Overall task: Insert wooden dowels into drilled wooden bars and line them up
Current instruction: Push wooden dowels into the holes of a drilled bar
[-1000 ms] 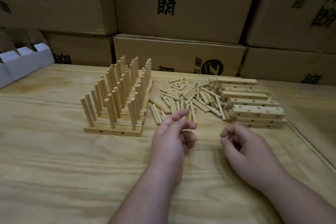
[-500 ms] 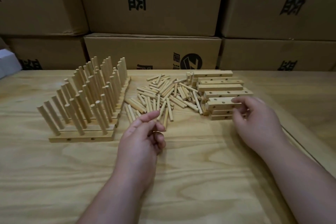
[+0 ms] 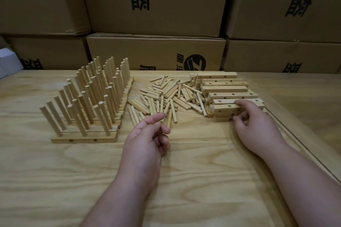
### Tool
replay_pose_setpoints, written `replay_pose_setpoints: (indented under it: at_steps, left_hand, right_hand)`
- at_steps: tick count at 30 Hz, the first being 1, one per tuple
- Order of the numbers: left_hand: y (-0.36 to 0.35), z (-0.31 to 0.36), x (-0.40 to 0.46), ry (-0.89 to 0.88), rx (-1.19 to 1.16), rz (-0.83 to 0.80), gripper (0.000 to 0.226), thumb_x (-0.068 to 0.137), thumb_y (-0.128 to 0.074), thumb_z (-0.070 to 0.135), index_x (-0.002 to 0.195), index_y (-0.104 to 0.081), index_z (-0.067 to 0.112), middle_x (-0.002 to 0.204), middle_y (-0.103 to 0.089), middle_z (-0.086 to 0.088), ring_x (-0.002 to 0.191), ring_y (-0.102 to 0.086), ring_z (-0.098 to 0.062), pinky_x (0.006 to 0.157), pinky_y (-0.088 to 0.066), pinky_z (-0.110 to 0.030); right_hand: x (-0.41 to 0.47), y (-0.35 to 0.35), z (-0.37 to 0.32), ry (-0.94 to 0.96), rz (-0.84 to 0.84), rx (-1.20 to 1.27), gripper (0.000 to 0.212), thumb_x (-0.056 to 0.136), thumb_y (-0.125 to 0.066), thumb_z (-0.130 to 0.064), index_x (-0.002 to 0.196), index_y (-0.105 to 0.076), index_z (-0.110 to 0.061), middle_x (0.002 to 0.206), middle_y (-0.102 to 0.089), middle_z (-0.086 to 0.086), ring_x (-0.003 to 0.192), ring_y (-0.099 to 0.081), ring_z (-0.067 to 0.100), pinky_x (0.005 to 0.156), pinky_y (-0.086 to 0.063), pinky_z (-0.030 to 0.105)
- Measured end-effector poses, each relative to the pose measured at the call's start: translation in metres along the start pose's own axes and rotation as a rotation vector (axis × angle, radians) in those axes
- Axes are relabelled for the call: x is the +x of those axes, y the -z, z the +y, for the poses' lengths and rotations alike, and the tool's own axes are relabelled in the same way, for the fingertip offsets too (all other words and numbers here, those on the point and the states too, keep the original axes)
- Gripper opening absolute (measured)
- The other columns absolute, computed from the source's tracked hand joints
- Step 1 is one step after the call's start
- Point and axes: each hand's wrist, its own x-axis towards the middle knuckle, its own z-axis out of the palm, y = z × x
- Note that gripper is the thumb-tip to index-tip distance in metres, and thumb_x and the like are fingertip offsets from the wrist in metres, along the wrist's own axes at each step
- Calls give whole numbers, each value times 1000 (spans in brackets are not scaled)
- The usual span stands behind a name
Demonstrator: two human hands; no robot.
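Both my forearms are bare all the way down from the bottom edge of the view; no sleeve or cuff shows on either. My left hand (image 3: 145, 140) wears nothing: no glove, ring, or band at the wrist. My right hand (image 3: 255, 125) is just as plain, with a bare wrist. My fingernails look short, though they are too small to tell more.
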Motion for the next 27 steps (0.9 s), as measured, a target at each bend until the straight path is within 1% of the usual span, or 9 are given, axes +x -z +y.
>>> replay_pose_setpoints:
  at_steps: [6,10,14,15,18,21,22,25,27]
  left_hand:
    - [1,-1,1,13,-11,-6,26,98,-45,0,104,-69,10,63,-60,-2,49,-47,-11,47,-40,-21]
    - [2,-1,1,15,-18,-16,26,98,-46,0,104,-69,10,64,-60,-3,50,-48,-11,46,-40,-21]
    - [3,-1,1,19,1,-24,24,99,-49,2,106,-69,13,66,-62,-2,50,-49,-11,48,-41,-22]
    - [2,-1,1,19,6,-29,23,100,-49,3,106,-69,13,67,-63,-2,51,-50,-12,48,-41,-23]
    - [2,-2,0,12,14,-36,20,100,-54,8,110,-70,16,79,-72,-3,59,-60,-14,52,-48,-25]
    - [2,-4,1,12,17,-48,21,96,-62,16,115,-69,18,96,-77,-3,76,-69,-18,60,-56,-29]
    - [2,-4,1,18,33,-65,25,93,-64,21,117,-69,19,99,-77,-4,78,-71,-19,62,-57,-30]
    - [3,-5,-2,40,133,-159,44,78,-69,38,119,-70,23,105,-78,-6,85,-71,-19,68,-57,-32]
    - [5,-6,-4,39,180,-224,41,75,-72,41,113,-75,26,107,-78,-6,94,-74,-21,75,-56,-31]
  right_hand:
    - [1,0,0,0,57,12,27,95,-62,-26,117,-53,-40,80,-60,-13,69,-57,5,53,-40,25]
    - [-1,-2,-4,37,69,18,23,96,-61,-27,111,-53,-42,80,-60,-14,68,-58,4,53,-40,25]
    - [-7,-2,-12,88,94,52,23,97,-61,-27,112,-54,-43,79,-60,-15,64,-58,3,52,-39,23]
    - [-10,-2,-16,120,97,78,24,97,-61,-26,110,-53,-44,78,-60,-16,65,-58,3,52,-39,23]
    - [-22,-3,-32,263,24,181,32,95,-63,-23,107,-51,-50,81,-62,-20,80,-58,-7,57,-43,20]
    - [-35,-6,-49,423,-94,191,34,93,-63,-24,111,-50,-50,98,-57,-36,88,-57,-6,63,-43,17]
    - [-39,-7,-54,468,-117,179,33,93,-62,-24,112,-50,-48,100,-54,-38,87,-58,-4,64,-44,17]
    - [-49,-10,-64,574,-150,162,32,93,-61,-25,115,-50,-45,98,-56,-32,84,-59,2,65,-51,26]
    - [-55,-11,-72,633,-159,161,33,93,-59,-26,119,-51,-45,100,-57,-30,86,-59,1,66,-51,24]
